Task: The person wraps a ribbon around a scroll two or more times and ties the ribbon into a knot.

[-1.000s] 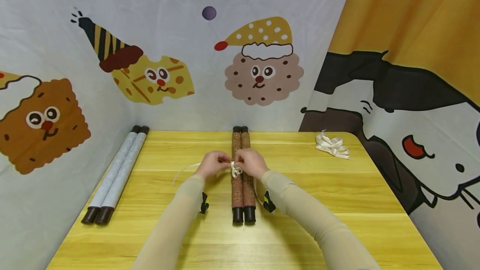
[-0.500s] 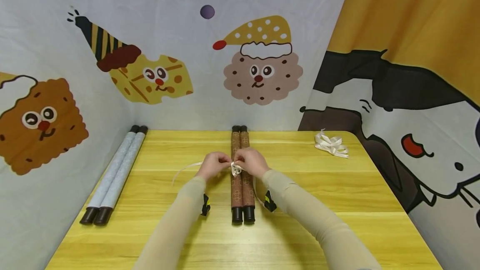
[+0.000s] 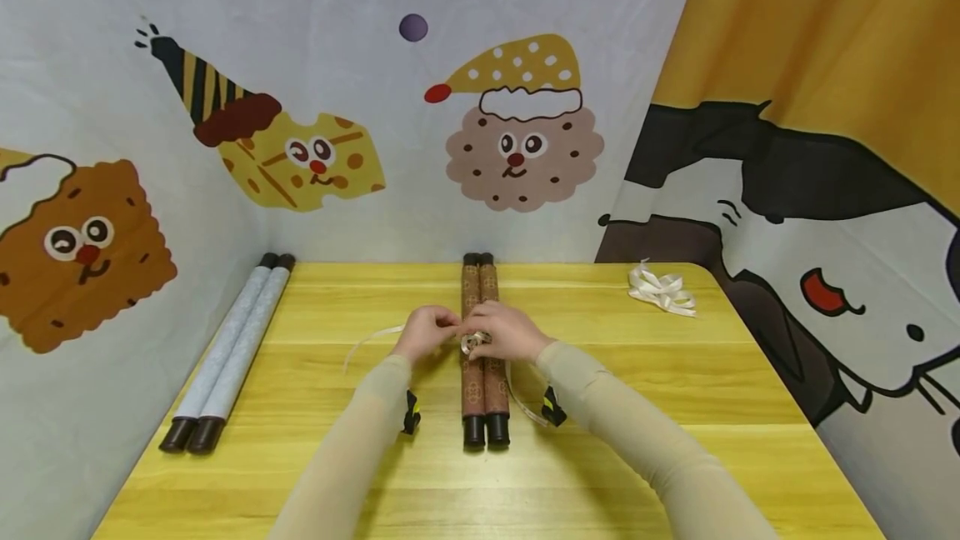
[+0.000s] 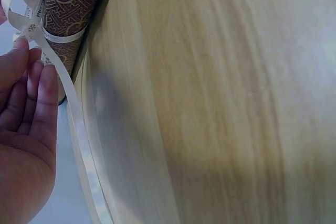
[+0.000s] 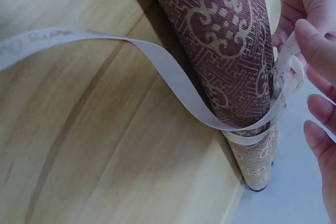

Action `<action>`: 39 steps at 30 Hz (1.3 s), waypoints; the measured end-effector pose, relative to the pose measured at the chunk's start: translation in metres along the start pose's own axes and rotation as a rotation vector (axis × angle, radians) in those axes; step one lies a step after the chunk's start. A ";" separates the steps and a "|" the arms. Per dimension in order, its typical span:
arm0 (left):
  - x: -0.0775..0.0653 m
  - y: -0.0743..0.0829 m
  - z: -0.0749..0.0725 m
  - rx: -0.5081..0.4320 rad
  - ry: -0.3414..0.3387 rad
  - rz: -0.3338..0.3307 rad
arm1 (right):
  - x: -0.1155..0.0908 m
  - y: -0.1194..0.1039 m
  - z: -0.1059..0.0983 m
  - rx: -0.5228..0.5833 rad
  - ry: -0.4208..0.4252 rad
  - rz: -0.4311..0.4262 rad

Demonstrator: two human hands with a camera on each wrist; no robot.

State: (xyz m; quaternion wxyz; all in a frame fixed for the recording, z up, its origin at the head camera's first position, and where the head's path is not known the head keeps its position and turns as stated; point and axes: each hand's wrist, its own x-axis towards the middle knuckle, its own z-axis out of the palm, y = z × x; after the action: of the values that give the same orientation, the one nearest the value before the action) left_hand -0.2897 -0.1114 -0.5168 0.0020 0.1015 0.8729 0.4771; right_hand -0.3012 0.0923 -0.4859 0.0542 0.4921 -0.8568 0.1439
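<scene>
A brown patterned scroll [image 3: 473,394], made of two rolls side by side with dark end knobs, lies on the table. White printed ribbon [image 5: 176,80] goes round it and forms a looped bow [image 4: 30,27] on top. At the scroll's left side, my left hand [image 3: 424,333] pinches the ribbon by the knot between thumb and fingertips. From the right, my right hand [image 3: 513,333] reaches over the scroll, a fingertip and thumb on a ribbon loop, the other fingers spread apart. One ribbon tail trails left, another hangs to the right; my right hand partly covers the bow.
A pale blue scroll [image 3: 236,348], also two rolls with dark knobs, lies along the left table edge. Loose white ribbon [image 3: 662,290] is heaped at the back right. A printed cloth [image 3: 337,23] stands behind the wooden table [image 3: 637,473].
My right hand has shifted slightly, its fingers now lower and spread around the bow, its wrist a little farther right. My left hand stays nearly still on the ribbon.
</scene>
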 end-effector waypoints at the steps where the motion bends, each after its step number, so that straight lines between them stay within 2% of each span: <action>1: 0.000 0.000 0.000 -0.003 -0.002 -0.005 | 0.000 0.000 0.001 -0.013 -0.006 -0.024; 5: 0.000 0.001 -0.001 -0.022 -0.013 -0.015 | 0.000 0.002 0.004 -0.036 -0.014 -0.076; 11: 0.000 0.000 0.000 -0.030 -0.013 -0.014 | 0.001 0.001 0.005 -0.037 -0.013 -0.097; 21: -0.002 -0.001 0.000 -0.018 -0.030 0.005 | 0.003 -0.004 0.009 -0.030 -0.025 -0.065; 26: -0.002 -0.002 0.001 0.000 -0.019 0.017 | 0.000 -0.003 0.009 0.068 -0.005 0.035; 32: -0.005 -0.003 0.000 0.012 -0.004 0.018 | -0.011 0.002 0.010 0.263 0.048 0.252; 35: -0.006 -0.004 0.000 0.031 0.000 0.039 | -0.017 0.006 0.012 0.368 0.084 0.345; 39: -0.008 -0.008 -0.001 0.068 0.000 0.073 | -0.025 0.009 0.013 0.465 0.121 0.411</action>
State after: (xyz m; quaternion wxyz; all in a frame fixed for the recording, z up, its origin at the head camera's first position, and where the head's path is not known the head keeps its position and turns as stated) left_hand -0.2838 -0.1181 -0.5237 -0.0186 0.1331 0.8845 0.4468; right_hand -0.2956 0.1127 -0.5061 -0.0391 0.2982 -0.8777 0.3731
